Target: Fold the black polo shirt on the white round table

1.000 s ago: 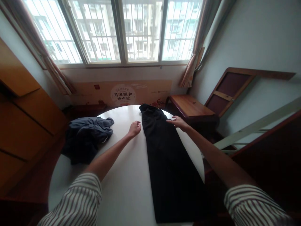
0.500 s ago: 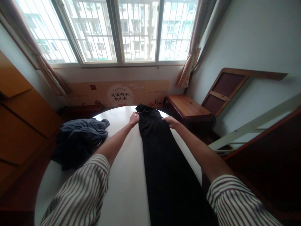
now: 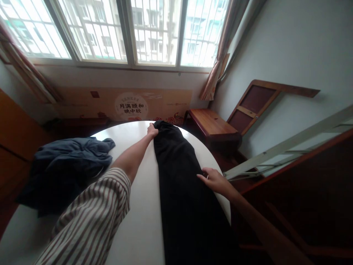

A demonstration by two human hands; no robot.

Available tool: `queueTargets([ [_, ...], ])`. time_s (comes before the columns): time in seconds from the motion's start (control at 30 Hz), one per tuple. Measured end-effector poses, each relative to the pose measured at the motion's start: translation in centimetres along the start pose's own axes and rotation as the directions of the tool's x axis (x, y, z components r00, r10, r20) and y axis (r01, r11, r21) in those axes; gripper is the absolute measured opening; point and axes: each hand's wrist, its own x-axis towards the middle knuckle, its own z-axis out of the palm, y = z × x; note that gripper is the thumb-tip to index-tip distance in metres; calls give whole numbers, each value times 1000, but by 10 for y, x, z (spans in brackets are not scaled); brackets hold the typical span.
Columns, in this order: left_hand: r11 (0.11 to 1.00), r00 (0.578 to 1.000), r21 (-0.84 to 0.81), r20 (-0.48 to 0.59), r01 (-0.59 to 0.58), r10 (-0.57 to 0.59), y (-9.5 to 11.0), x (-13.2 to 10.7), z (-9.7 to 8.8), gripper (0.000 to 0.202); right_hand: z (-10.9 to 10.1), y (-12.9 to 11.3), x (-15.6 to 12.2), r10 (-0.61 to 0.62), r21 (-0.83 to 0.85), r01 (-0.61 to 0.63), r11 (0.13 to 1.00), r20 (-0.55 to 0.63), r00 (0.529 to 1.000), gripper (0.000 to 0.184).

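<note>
The left hand (image 3: 152,130) is nearly closed, its fingers bent in at the far left corner of a black garment (image 3: 179,180), and it appears to have hold of the cloth there. To the right of that hand, the garment's far end is rumpled; from there the cloth runs back toward the person in a long, mostly smooth strip, between the two hands and on below both. The right hand (image 3: 214,180) is part-open, thumb and fingers spread, at the garment's right edge and nearer the person than the left; its fingertips overlap the black cloth, though whether they touch it I cannot tell. Under the garment and both hands is a white round tabletop (image 3: 138,224). To the left of the left hand, and well apart from it, lies a crumpled heap of blue-grey clothing (image 3: 73,156). Beyond the right hand stands a low wooden stand (image 3: 213,121).
</note>
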Motion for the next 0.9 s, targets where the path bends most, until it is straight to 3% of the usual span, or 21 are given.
queueTargets([
  [0.2, 994, 993, 68, -78, -86, 91, 8, 9, -40, 16, 11, -9, -29, 9, 148, -10, 989, 9, 1000, 34],
  [0.3, 989, 989, 113, -101, -96, 108, 15, 14, -64, 11, 14, -22, -42, -11, 280, -18, 960, 103, 995, 33],
  [0.43, 974, 994, 220, -87, -46, 67, 16, 6, -83, 13, 15, -36, -61, -138, 534, -14, 846, 244, 960, 38],
  [0.53, 943, 997, 330, -42, -48, 66, 10, -22, -93, 27, 17, -35, -79, -120, 640, -98, 762, 288, 950, 48],
  [0.63, 896, 987, 414, 71, -159, 142, -4, -83, -104, 29, 22, -27, -98, -46, 681, -220, 699, 350, 936, 55],
  [0.77, 832, 921, 435, 329, -345, 210, -31, -220, -124, 22, 28, -18, -115, 34, 684, -252, 685, 315, 949, 55],
  [0.8, 761, 844, 438, 467, -479, 263, -38, -258, -129, 27, 29, -18, -117, 55, 696, -263, 668, 306, 951, 56],
  [0.9, 530, 592, 356, 710, -769, 382, -55, -355, -139, 46, 31, -22, -116, 71, 765, -315, 561, 335, 939, 56],
])
